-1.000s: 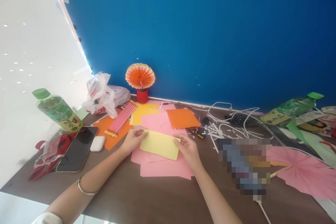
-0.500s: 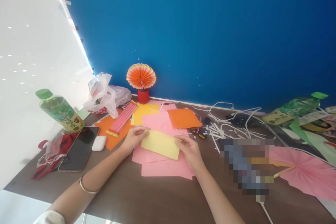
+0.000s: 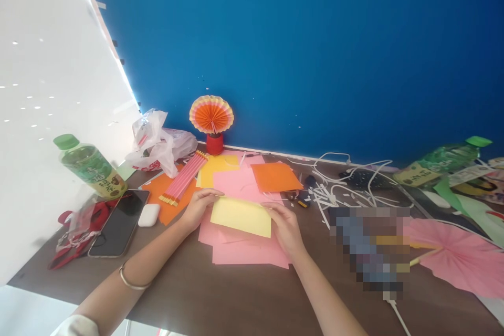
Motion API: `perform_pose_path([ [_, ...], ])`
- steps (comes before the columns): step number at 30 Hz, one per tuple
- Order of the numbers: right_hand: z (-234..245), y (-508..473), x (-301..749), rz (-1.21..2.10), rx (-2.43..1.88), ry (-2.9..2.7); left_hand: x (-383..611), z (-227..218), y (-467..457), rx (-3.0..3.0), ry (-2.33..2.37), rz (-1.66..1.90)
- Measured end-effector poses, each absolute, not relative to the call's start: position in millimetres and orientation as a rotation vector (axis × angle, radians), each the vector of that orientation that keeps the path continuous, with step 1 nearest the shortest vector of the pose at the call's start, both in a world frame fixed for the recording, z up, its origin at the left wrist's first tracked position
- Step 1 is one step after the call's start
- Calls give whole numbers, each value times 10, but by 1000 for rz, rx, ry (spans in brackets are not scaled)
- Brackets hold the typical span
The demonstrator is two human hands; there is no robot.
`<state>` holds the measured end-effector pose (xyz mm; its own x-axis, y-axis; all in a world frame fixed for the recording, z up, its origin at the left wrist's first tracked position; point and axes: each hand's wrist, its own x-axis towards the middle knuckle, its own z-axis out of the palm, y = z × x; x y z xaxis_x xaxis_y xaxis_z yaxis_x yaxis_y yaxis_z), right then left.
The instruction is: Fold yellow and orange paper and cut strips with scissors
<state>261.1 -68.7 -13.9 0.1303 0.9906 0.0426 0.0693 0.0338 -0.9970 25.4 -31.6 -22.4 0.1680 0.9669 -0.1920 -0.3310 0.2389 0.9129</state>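
A rectangular sheet of yellow paper (image 3: 241,219) is stretched between my two hands, above a pile of pink paper (image 3: 252,255). My left hand (image 3: 201,209) pinches its upper left corner. At the upper right corner, my right hand (image 3: 284,223) is closed on the same sheet. Close beyond it lies an orange paper square (image 3: 276,177). To the left, a pink accordion-folded paper with yellow ends (image 3: 185,178) rests on orange paper (image 3: 157,189).
A round pleated paper fan (image 3: 211,115) stands in a red holder by the blue wall. On the left are a green-capped bottle (image 3: 90,165), a phone (image 3: 120,224) and a white case (image 3: 149,215). White cables (image 3: 370,184), paper scraps and a pink fan (image 3: 460,257) lie right.
The yellow sheet has tilted slightly and its lower edge lies more level. Both hands still hold it in nearly the same place.
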Motion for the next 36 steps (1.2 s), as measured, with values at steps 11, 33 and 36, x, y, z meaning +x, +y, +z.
perform_pose_path([
  [11, -18, -787, 2567, 926, -1284, -1369, 287, -206, -356, 1220, 1075, 1184],
  [33, 39, -759, 2537, 880, -1416, -1423, 346, -144, -386, 1577, 1134, 1008],
  [36, 79, -777, 2524, 856, -1406, -1548, 370, -108, -416, 1616, 1107, 955],
])
